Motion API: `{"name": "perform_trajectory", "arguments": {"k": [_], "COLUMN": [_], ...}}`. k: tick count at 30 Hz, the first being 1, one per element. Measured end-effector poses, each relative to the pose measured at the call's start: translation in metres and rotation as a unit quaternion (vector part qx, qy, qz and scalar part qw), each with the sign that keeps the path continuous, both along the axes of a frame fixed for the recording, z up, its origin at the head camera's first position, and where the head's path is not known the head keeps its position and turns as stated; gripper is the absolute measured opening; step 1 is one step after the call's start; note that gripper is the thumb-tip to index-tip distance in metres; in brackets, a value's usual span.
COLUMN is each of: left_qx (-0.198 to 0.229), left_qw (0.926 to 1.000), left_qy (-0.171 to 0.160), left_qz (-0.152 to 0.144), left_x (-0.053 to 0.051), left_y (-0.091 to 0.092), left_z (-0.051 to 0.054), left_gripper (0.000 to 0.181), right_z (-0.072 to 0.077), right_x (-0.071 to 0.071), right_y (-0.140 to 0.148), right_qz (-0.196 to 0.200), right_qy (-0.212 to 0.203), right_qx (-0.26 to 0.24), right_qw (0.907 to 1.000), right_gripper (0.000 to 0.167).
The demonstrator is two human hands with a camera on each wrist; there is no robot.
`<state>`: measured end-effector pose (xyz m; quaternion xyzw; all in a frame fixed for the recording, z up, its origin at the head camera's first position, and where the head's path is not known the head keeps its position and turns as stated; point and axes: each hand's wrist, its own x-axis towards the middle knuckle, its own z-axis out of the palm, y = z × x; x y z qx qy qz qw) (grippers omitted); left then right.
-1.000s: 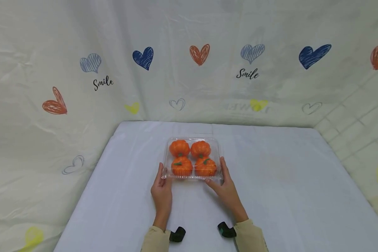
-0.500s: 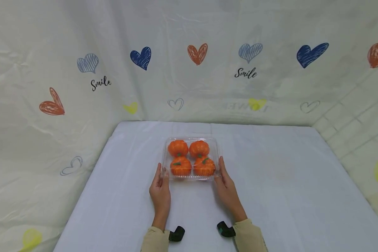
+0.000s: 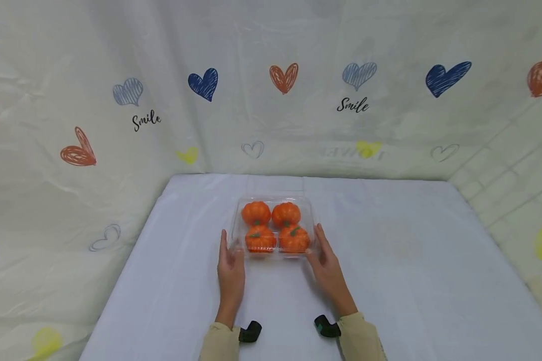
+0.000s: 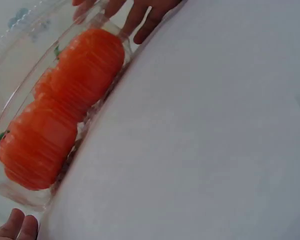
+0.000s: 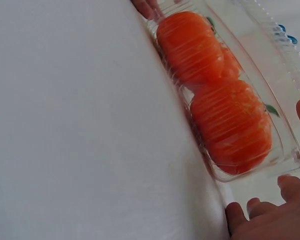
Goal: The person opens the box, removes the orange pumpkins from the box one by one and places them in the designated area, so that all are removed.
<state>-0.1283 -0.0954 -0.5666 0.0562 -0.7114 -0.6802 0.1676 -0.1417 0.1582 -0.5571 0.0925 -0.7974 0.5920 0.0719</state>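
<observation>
The fingers (image 3: 223, 243) of your left hand (image 3: 231, 278) and right hand (image 3: 329, 276) extend, parted from the thumbs, at the clear container's (image 3: 276, 254) near corners in the head view; you cannot confirm any grip. The container appears to rest on the white table (image 3: 397, 271) between them. Left wrist view: your fingertips lie just beside the container; uneven pressure could skew it and roll the pumpkins (image 4: 40, 145) inside. Right wrist view: your fingers spread beside the container's opposite end; its ribbed plastic looks thin and transparent.
</observation>
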Motion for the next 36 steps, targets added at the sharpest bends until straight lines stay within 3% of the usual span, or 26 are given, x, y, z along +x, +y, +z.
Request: {"name": "perform_trajectory", "arguments": {"k": [3, 6, 10, 13, 20, 24, 29, 36], "left_qx": [-0.070, -0.129, -0.158, -0.160, -0.174, -0.192, -0.203, -0.197], "left_qw": [0.9968, 0.9887, 0.9787, 0.9754, 0.9733, 0.9698, 0.9679, 0.9679], "left_qy": [0.008, 0.011, -0.013, -0.029, -0.015, -0.007, -0.001, 0.013], "left_qz": [-0.037, -0.076, -0.131, -0.149, -0.149, -0.151, -0.148, -0.155], "left_x": [-0.009, -0.019, -0.029, -0.031, -0.034, -0.035, -0.037, -0.039], "left_y": [-0.013, -0.026, -0.036, -0.038, -0.035, -0.035, -0.036, -0.037], "left_z": [0.001, 0.005, 0.005, 0.002, -0.003, -0.004, -0.004, -0.003], "left_gripper": [0.089, 0.111, 0.126, 0.127, 0.123, 0.118, 0.114, 0.112], "right_z": [0.002, 0.002, 0.000, 0.002, 0.016, 0.028, 0.056, 0.102], "right_x": [-0.001, 0.000, 0.000, 0.000, -0.004, -0.013, -0.032, -0.067], "right_y": [0.000, -0.001, -0.001, -0.002, -0.001, 0.002, 0.006, 0.014], "right_qz": [-0.007, -0.003, -0.006, -0.009, -0.022, -0.035, -0.026, 0.030], "right_qy": [-0.001, 0.004, 0.010, 0.010, 0.003, 0.022, 0.054, 0.053], "right_qx": [-0.002, -0.010, -0.008, -0.004, 0.006, 0.014, 0.020, -0.005], "right_qw": [1.0000, 0.9999, 0.9999, 0.9999, 0.9997, 0.9991, 0.9980, 0.9981], "right_gripper": [0.066, 0.065, 0.064, 0.063, 0.062, 0.058, 0.054, 0.054]}}
